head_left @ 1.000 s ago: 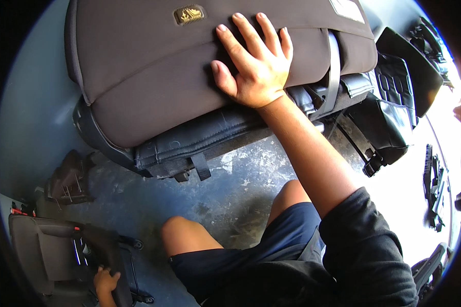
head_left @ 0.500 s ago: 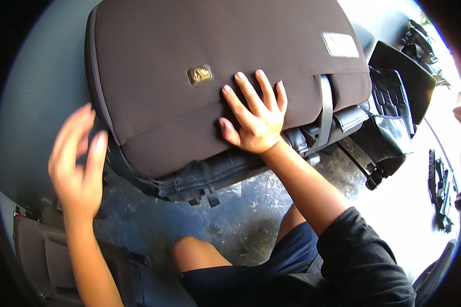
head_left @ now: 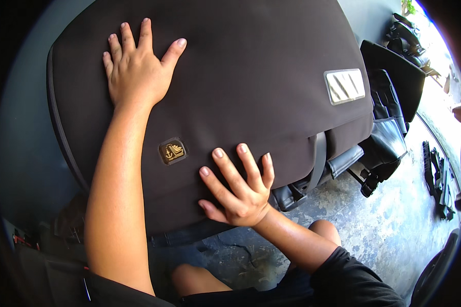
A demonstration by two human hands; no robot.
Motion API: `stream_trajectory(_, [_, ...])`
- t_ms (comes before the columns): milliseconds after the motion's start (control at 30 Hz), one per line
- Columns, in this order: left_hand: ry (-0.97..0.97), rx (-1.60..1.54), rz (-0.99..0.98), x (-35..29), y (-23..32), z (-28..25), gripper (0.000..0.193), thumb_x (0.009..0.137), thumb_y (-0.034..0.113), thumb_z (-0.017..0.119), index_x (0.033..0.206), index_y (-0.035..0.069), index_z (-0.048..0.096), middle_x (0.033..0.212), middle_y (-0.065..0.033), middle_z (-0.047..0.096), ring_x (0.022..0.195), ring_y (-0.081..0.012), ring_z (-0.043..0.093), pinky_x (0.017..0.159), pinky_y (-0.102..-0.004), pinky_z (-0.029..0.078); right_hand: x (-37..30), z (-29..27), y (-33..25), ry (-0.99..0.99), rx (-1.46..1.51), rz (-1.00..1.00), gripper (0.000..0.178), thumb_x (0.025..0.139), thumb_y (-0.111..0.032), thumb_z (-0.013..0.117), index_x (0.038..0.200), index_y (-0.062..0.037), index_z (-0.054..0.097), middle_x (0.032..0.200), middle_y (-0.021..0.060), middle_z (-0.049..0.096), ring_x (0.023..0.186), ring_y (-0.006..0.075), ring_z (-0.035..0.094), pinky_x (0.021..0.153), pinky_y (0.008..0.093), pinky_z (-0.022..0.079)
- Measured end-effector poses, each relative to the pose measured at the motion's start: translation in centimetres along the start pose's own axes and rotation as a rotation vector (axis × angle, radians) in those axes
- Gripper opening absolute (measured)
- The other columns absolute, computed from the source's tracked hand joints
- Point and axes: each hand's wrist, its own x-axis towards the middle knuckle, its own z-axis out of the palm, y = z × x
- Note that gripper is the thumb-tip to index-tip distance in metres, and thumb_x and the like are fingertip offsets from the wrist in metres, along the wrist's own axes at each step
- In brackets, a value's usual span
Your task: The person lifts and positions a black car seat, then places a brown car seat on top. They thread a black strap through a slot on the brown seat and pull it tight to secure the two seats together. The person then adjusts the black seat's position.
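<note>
A large, padded piece with dark brown, smooth covering (head_left: pixel 251 92) fills the middle of the head view. My left hand (head_left: pixel 138 74) lies flat on its far left part, fingers spread and nothing held. Near its front edge, my right hand (head_left: pixel 238 192) also rests on the covering with fingers apart. Between the two hands sits a small dark patch with a gold ship-and-anchor motif (head_left: pixel 172 151). A shiny silver rectangular plate (head_left: pixel 344 86) is fixed at the right side. A grey strap (head_left: pixel 317 161) runs over the front edge, right of my right hand.
Black leather-like padded pieces (head_left: pixel 389 135) and a dark panel (head_left: pixel 394 71) stand at the right. A black buckle (head_left: pixel 369 183) hangs there. Black strips (head_left: pixel 438 179) lie on the worn, mottled floor (head_left: pixel 363 225). A grey wall (head_left: pixel 25 117) runs along the left.
My left hand has moved from the air beside the left edge onto the covering, farther away. My right hand stays on it near the front. The view has shifted, and the patch appears lower.
</note>
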Motion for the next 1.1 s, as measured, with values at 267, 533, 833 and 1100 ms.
stream_trajectory(267, [-0.074, -0.03, -0.01, -0.3, -0.2, -3.0, 0.091, 0.096, 0.079, 0.039, 0.163, 0.018, 0.034, 0.17, -0.0191, 0.024, 0.158, -0.0385, 0.019, 0.128, -0.0528, 0.015, 15.3, -6.3, 12.1, 0.286, -0.028, -0.06, 0.035, 0.084, -0.015, 0.074, 0.117, -0.0019, 0.071, 0.127, 0.0196, 0.067, 0.117, 0.0415, 0.059, 0.102, 0.0508, 0.045])
stream_trajectory(533, [-0.027, -0.092, -0.018, -0.5, 0.2, -4.8, 0.089, 0.094, 0.078, 0.046, 0.16, 0.018, 0.04, 0.167, -0.0188, 0.031, 0.156, -0.0386, 0.024, 0.127, -0.053, 0.019, 23.7, -3.1, 14.3, 0.23, -0.134, -0.147, 0.041, 0.092, -0.029, 0.074, 0.125, -0.0053, 0.07, 0.138, 0.0196, 0.064, 0.136, 0.042, 0.052, 0.117, 0.05, 0.04])
stream_trajectory(833, [-0.08, -0.163, -0.036, -2.1, 0.2, -4.8, 0.09, 0.092, 0.076, 0.052, 0.161, 0.019, 0.04, 0.168, -0.0183, 0.03, 0.155, -0.0436, 0.026, 0.123, -0.0602, 0.023, 21.0, -1.6, 12.6, -0.028, -0.246, -0.079, 0.061, 0.086, -0.032, 0.078, 0.139, -0.0066, 0.061, 0.154, 0.0205, 0.05, 0.144, 0.0436, 0.042, 0.12, 0.0586, 0.031])
stream_trajectory(1100, [-0.355, -0.245, -0.05, -4.3, 0.4, -10.6, 0.092, 0.096, 0.079, 0.04, 0.164, 0.018, 0.03, 0.168, -0.0292, 0.019, 0.154, -0.0555, 0.017, 0.121, -0.0675, 0.012, 29.4, -6.6, 6.2, -0.06, -0.024, 0.256, 0.082, 0.085, -0.035, 0.08, 0.152, -0.0041, 0.044, 0.164, 0.0305, 0.026, 0.152, 0.0507, 0.023, 0.121, 0.0628, 0.019])
